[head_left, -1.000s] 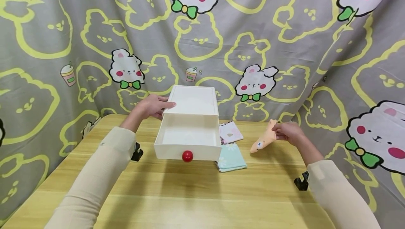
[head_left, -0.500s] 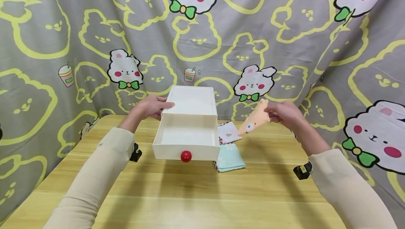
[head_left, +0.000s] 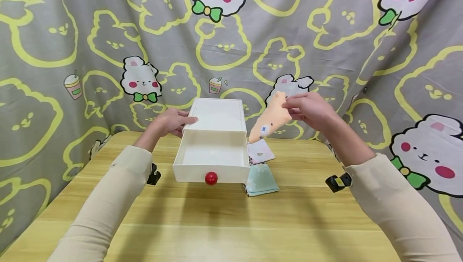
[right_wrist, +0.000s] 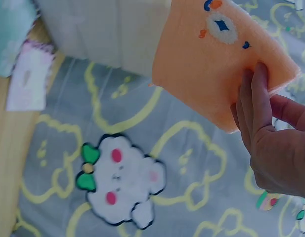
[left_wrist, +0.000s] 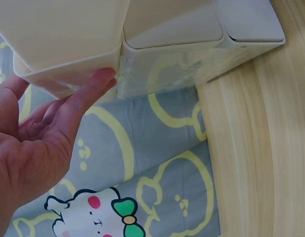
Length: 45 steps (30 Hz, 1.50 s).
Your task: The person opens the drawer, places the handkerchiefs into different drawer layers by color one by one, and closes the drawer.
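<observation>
A white drawer box [head_left: 218,114] stands on the table with its drawer [head_left: 207,149] pulled out, nothing inside; a red round knob [head_left: 211,178] sits on the drawer front. My left hand [head_left: 170,121] grips the box's left side, thumb on the top. The left wrist view shows its fingers around the white edge. To the right of the box, my right hand [head_left: 312,109] pinches a folded orange towel [head_left: 269,119] by one end, held tilted above the table. An embroidered blue-and-white patch [right_wrist: 222,27] shows on the towel in the right wrist view.
Right beside the drawer lie two folded towels, a white-pink one [head_left: 262,152] at the back and a light blue one [head_left: 262,179] in front. A patterned grey curtain [head_left: 224,45] hangs behind the wooden table [head_left: 289,222].
My right hand has lifted the orange towel off the table's right side and carried it up and left toward the drawer box. The left hand stays on the box.
</observation>
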### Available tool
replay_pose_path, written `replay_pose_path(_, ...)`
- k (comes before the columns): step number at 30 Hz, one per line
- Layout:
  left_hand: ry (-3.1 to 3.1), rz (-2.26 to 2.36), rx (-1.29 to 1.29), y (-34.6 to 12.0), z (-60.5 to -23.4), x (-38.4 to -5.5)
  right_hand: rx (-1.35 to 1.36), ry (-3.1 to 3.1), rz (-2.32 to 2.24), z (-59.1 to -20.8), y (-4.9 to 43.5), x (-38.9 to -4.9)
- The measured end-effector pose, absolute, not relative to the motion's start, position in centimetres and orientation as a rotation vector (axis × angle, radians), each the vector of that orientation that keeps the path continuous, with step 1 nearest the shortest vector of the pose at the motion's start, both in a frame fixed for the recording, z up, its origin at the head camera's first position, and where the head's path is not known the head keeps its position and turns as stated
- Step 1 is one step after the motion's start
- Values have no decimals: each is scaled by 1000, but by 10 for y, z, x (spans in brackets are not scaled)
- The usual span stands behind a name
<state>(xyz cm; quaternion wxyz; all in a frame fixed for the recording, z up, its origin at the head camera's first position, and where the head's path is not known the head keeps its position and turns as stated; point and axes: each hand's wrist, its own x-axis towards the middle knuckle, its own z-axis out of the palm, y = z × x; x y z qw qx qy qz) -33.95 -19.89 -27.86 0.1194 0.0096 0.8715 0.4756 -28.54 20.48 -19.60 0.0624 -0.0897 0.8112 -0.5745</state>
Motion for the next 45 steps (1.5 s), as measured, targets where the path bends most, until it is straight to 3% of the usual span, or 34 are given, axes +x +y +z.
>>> replay_pose_path(16, 2553, 1404, 24, -199, -278, -338, -450, 2317, -1771, -178, 142, -263)
replay_pose_path(33, 2556, 1386, 52, -199, -278, -338, -456, 2128, -1853, -196, 66, -259)
replay_pose_path(45, 2560, 1383, 69, -201, -278, -338, -454, 2055, -1878, -213, 50, -261)
